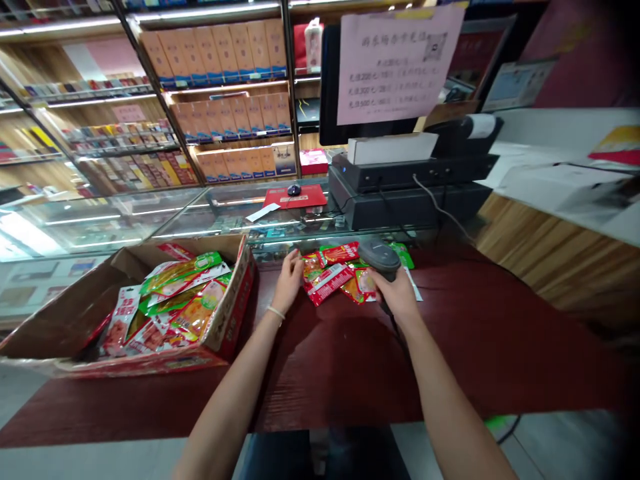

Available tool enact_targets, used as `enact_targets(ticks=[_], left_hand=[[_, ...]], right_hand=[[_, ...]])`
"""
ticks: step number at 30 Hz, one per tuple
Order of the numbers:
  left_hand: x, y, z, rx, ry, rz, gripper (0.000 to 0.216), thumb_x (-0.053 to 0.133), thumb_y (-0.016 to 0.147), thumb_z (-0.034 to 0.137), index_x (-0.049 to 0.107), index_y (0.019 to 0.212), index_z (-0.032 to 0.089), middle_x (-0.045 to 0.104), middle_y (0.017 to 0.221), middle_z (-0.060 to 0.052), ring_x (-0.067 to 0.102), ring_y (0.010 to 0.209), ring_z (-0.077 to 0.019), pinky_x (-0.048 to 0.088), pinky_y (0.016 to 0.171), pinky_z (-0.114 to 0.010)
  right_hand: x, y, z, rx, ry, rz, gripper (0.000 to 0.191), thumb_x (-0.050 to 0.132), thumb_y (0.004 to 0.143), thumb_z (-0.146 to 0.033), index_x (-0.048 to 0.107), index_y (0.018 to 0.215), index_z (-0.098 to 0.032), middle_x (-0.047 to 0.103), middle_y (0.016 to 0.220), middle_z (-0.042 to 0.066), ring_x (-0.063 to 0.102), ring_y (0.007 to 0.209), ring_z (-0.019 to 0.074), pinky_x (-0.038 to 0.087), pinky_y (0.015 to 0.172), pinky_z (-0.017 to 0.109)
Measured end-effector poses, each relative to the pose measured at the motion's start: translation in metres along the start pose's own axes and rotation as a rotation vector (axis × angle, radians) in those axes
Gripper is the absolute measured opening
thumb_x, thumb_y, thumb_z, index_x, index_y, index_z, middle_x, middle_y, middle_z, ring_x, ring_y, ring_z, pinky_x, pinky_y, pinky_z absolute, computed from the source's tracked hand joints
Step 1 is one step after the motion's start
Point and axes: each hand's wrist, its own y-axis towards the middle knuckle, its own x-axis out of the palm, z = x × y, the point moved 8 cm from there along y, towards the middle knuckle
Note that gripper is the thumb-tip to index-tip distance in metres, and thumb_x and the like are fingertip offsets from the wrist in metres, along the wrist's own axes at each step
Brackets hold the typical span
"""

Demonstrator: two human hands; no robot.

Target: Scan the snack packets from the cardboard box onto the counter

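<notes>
My right hand is wrapped round the handle of a dark barcode scanner, its head over a small pile of snack packets. At the pile's left edge is my left hand, with fingers curled and fingertips against or very near the packets; whether it grips one is hidden. A red snack packet lies slanted on top, and another red packet lies behind it. Under the scanner, orange and green packets overlap. More packets fill part of an open cardboard box to the left.
The dark red counter runs under both arms. Behind stand a black cash drawer, a monitor with a pink notice and a receipt printer. A mouse sits on a red mat on the glass case. Stocked shelves line the back.
</notes>
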Motion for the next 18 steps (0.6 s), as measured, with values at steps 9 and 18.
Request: enact_targets(ticks=[9,18], left_hand=[[0.118,0.017,0.019,0.425,0.961,-0.228,0.048,0.069,0.081,0.048,0.056,0.117,0.019,0.063,0.121,-0.013,0.055,0.117,-0.0296,0.039,0.099,-0.043],[0.219,0.005,0.013,0.643,1.105,-0.456,0.055,0.061,0.085,0.057,0.055,0.129,0.023,0.051,0.144,-0.013,0.046,0.132,-0.03,0.03,0.11,-0.051]], right_hand=[[-0.027,0.007,0.008,0.048,0.238,0.161,0.042,0.077,0.07,-0.052,0.055,0.093,-0.024,0.054,0.051,-0.007,0.045,0.035,0.0119,0.035,0.033,0.024],[-0.082,0.012,0.012,0.053,0.344,0.394,0.041,0.077,0.068,-0.05,0.051,0.088,-0.025,0.052,0.05,-0.009,0.044,0.032,0.0109,0.035,0.03,0.024]])
